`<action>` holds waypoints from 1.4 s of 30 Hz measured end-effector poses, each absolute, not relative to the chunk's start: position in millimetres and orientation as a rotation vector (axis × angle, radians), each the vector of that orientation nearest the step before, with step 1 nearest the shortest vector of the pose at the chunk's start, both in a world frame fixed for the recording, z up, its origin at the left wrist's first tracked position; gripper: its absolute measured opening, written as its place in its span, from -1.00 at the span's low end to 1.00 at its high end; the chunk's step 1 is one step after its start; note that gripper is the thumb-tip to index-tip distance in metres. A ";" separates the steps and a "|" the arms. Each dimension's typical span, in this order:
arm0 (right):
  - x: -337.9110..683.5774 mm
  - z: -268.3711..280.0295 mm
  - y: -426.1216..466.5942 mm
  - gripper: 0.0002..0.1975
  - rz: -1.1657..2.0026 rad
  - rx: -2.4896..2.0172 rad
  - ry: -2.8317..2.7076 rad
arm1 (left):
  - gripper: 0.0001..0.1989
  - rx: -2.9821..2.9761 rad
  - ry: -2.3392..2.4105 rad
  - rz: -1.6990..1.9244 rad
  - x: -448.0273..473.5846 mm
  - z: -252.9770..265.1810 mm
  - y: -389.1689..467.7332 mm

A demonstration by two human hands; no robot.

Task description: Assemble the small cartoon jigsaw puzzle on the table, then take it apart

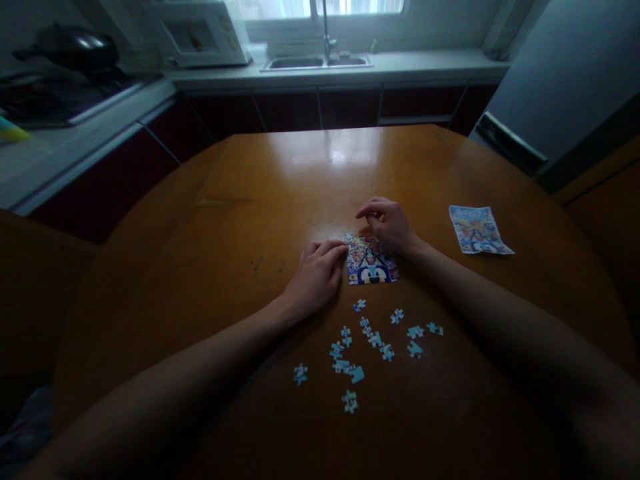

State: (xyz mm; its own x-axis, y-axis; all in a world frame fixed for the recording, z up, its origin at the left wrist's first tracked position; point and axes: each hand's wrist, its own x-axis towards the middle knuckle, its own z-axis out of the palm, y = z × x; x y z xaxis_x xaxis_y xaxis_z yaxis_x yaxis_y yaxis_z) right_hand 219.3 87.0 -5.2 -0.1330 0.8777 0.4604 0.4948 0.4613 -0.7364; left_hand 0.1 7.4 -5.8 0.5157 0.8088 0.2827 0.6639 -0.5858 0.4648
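A partly assembled jigsaw puzzle (373, 267) lies on the wooden table, showing a blue cartoon dog's face along its lower edge and a colourful crowd above. My left hand (319, 275) rests beside it with fingers extended, the fingertips touching its left edge. Over its upper right corner is my right hand (393, 227), thumb and fingers curled together in a pinch. Whatever is between those fingertips is too small or hidden to make out. Several loose puzzle pieces (375, 339) are scattered below the assembled part, many of them light blue.
To the right lies a creased picture sheet (477, 230) with a similar design. The brown table (240, 173) has a rounded outline. Beyond it are a counter with a sink (295, 63), a microwave (200, 33), a dark pan (73, 50) on the stove, and a fridge (560, 80).
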 end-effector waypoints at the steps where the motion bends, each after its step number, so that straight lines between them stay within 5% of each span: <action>1: 218.9 4.9 82.0 -0.78 0.564 -1.180 -1.767 | -0.64 2.464 1.229 0.696 0.0 -6.1 7.4; 9: 219.6 100.0 13.4 -0.87 0.966 -1.214 -2.414 | -0.62 2.451 1.236 0.678 0.5 -5.7 5.7; 20: 229.6 106.5 11.2 -0.88 0.354 -1.775 -2.491 | -0.65 2.473 1.222 0.703 0.3 -6.5 6.8; 42: 232.4 111.2 6.8 -0.87 0.320 -1.779 -2.502 | -0.65 2.477 1.225 0.711 0.1 -6.5 8.1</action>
State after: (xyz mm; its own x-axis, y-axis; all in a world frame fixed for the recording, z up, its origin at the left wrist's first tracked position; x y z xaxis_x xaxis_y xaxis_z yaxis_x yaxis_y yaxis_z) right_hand 232.4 6.8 111.2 -0.3347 0.9393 -0.0752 0.9280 0.3146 -0.1995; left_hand 0.1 8.1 -6.5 0.5173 0.8009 0.3017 0.6591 -0.5977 0.4565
